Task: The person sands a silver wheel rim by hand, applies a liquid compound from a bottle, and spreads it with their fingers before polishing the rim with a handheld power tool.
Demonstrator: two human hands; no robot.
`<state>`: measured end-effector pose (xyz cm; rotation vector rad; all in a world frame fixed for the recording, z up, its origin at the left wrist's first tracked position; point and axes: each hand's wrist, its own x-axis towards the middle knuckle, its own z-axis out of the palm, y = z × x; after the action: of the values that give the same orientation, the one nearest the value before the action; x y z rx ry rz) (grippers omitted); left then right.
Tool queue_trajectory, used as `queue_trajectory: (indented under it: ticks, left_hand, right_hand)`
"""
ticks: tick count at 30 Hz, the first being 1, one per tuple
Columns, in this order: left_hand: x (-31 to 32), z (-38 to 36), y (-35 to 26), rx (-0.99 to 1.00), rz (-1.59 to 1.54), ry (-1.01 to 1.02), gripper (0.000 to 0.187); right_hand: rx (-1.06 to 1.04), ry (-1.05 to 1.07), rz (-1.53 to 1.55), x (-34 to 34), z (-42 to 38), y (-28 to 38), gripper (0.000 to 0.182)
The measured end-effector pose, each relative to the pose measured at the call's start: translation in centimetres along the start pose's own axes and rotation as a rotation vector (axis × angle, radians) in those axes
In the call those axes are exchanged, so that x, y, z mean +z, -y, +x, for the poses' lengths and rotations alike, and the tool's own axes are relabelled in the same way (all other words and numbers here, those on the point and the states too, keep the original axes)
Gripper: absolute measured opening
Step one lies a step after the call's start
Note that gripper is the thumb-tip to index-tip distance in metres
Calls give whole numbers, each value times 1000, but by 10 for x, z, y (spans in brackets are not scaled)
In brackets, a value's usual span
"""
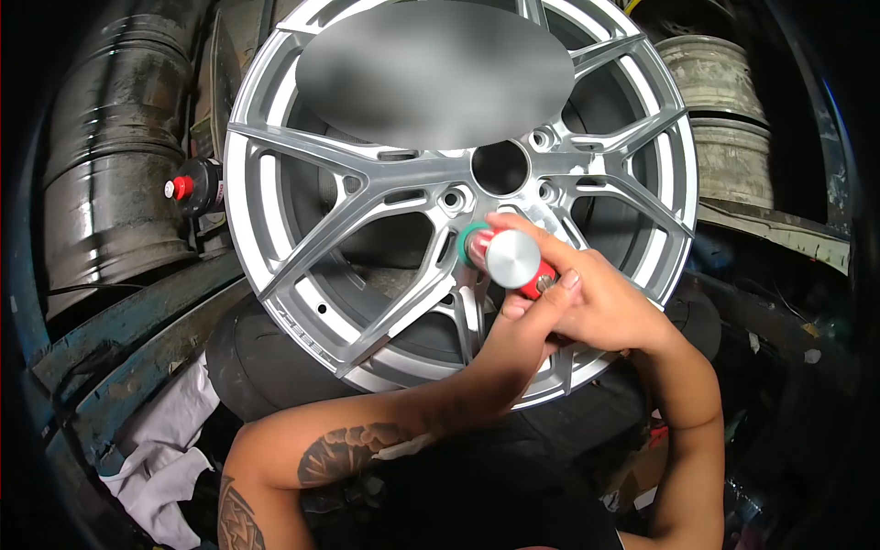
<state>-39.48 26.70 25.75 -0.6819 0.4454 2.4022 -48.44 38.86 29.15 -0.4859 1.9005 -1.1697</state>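
A large silver alloy wheel (417, 170) with split spokes fills the middle of the head view, tilted towards me on black tyres. Just below its centre hole is a small red power tool (513, 259) with a round silver top and a green disc, the disc at a spoke near a bolt hole. My right hand (600, 298) is wrapped round the tool's red body. My left hand (527, 335) is closed against the tool and my right hand from below; some of its fingers are hidden.
Dark metal drums (119, 192) stand at the left, beside a black bottle with a red cap (194, 187). Stacked wheel rims (729, 137) are at the upper right. A white cloth (165, 440) hangs at the lower left. A grey blurred oval covers the wheel's top.
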Motion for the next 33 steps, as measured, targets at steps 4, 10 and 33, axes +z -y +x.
queue_trajectory:
  ticks: [4,10,33]
  left_hand:
    - [7,-3,-2,25,-22,-86,47]
    - [-5,9,-3,49,-26,-6,46]
    - [-3,14,-9,4,40,-17,45]
  right_hand:
    - [28,75,56,-3,4,-1,75]
    - [-38,-19,27,-1,7,-6,78]
    - [4,-58,135,-1,8,-12,75]
